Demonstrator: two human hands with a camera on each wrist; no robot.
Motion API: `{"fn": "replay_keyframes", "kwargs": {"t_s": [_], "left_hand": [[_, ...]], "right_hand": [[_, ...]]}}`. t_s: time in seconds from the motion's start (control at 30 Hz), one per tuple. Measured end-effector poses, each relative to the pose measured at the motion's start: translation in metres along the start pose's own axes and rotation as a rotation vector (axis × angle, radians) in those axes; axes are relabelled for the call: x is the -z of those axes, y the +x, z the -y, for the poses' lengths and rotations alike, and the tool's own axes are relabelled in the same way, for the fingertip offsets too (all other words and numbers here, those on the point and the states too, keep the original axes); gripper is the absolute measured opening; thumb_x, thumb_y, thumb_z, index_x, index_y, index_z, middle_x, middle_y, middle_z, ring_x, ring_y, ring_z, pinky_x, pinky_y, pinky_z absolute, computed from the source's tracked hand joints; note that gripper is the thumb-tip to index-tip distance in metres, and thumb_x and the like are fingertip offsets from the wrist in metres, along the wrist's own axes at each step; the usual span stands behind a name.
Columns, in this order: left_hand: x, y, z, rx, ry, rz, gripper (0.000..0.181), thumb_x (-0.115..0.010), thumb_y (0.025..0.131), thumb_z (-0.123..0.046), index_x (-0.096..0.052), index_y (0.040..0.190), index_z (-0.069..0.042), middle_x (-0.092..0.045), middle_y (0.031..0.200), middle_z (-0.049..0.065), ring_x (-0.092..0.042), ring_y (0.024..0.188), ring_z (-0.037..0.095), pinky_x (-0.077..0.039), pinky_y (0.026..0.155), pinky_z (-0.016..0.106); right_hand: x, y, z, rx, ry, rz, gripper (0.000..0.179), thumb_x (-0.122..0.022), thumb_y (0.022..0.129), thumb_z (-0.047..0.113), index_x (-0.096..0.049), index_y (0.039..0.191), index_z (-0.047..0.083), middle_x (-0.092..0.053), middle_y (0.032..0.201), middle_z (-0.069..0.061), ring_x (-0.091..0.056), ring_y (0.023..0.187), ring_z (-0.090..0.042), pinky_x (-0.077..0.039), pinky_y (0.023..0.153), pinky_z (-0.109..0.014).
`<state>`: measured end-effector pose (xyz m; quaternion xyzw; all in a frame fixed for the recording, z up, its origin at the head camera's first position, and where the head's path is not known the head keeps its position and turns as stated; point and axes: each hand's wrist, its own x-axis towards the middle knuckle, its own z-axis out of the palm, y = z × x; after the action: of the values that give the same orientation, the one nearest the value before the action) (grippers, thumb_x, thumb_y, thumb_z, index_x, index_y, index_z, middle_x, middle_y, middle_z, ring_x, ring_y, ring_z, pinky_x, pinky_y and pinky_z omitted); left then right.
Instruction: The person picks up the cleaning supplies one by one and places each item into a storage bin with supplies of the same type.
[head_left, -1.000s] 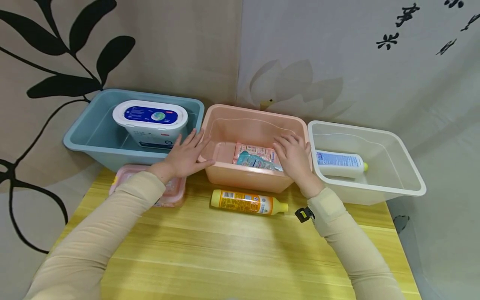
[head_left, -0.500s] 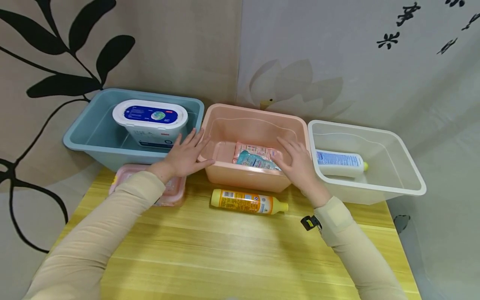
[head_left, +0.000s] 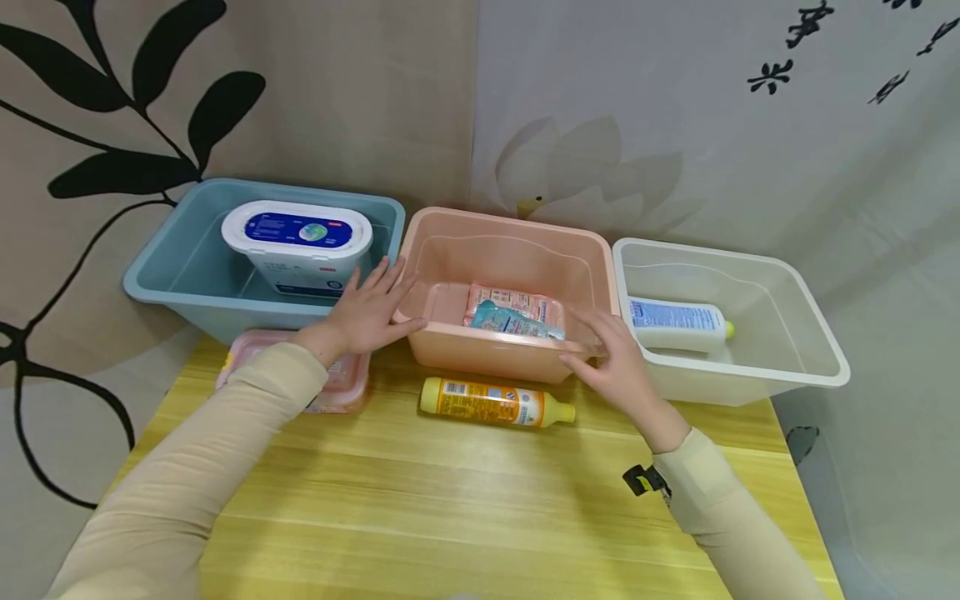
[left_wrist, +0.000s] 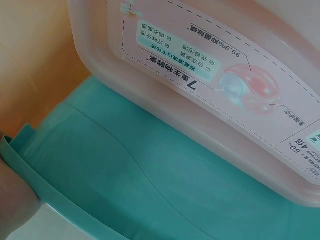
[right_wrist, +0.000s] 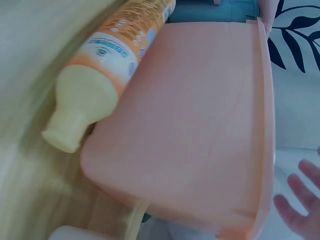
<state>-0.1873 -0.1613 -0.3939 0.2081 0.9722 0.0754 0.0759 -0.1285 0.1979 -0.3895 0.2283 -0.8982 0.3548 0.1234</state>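
My left hand (head_left: 363, 312) lies with fingers spread over the adjoining rims of the blue bin (head_left: 225, 310) and pink bin (head_left: 487, 354). In the left wrist view, part of that hand (left_wrist: 15, 200) shows beside the blue bin's rim. My right hand (head_left: 622, 367) is at the pink bin's front right corner, fingers extended and holding nothing. Spread fingers (right_wrist: 300, 192) show in the right wrist view. Inside the pink bin lie a pink packet (head_left: 517, 302) and a teal packet (head_left: 513, 322). A yellow-orange bottle (head_left: 487, 402) lies on the table before it.
A white tub with a blue label (head_left: 300, 250) stands in the blue bin. Below that bin sits a pink lidded box (head_left: 345, 392), partly behind my left arm. The white bin (head_left: 780, 379) at right holds a white bottle (head_left: 678, 325). A printed curtain (head_left: 360, 100) hangs behind.
My right hand has drawn back from inside the pink bin toward its front right corner, moving down and right. My left hand has stayed in place.
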Motion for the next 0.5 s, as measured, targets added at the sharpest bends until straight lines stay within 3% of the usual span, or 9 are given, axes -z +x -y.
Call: {"fn": "replay_keyframes", "kwargs": {"t_s": [0.17, 0.33, 0.5], "left_hand": [[0.0, 0.0, 0.001, -0.003, -0.003, 0.004, 0.081, -0.037, 0.091, -0.063, -0.008, 0.152, -0.018, 0.001, 0.159, 0.012, 0.002, 0.146, 0.035, -0.003, 0.112, 0.064], [0.0, -0.001, 0.0, 0.001, -0.015, 0.01, 0.081, -0.038, 0.091, -0.062, -0.008, 0.152, -0.018, 0.002, 0.159, 0.012, 0.003, 0.146, 0.035, -0.001, 0.112, 0.064], [0.001, -0.001, -0.001, 0.008, -0.009, 0.011, 0.081, -0.037, 0.091, -0.063, -0.008, 0.152, -0.018, 0.002, 0.159, 0.011, 0.003, 0.146, 0.034, -0.002, 0.112, 0.064]], "right_hand": [[0.001, -0.016, -0.006, 0.041, 0.081, -0.014, 0.056, -0.077, 0.073, 0.015, -0.056, 0.124, 0.003, -0.058, 0.125, -0.018, -0.048, 0.114, -0.033, -0.035, 0.099, -0.058], [0.0, -0.028, -0.012, 0.149, 0.085, -0.091, 0.066, -0.065, 0.081, 0.052, -0.06, 0.117, -0.002, -0.059, 0.115, -0.022, -0.047, 0.11, -0.036, -0.029, 0.102, -0.057], [-0.001, -0.037, -0.018, 0.2, 0.077, -0.115, 0.068, -0.059, 0.082, 0.058, -0.06, 0.116, -0.001, -0.059, 0.113, -0.022, -0.048, 0.109, -0.034, -0.031, 0.103, -0.046]]}}
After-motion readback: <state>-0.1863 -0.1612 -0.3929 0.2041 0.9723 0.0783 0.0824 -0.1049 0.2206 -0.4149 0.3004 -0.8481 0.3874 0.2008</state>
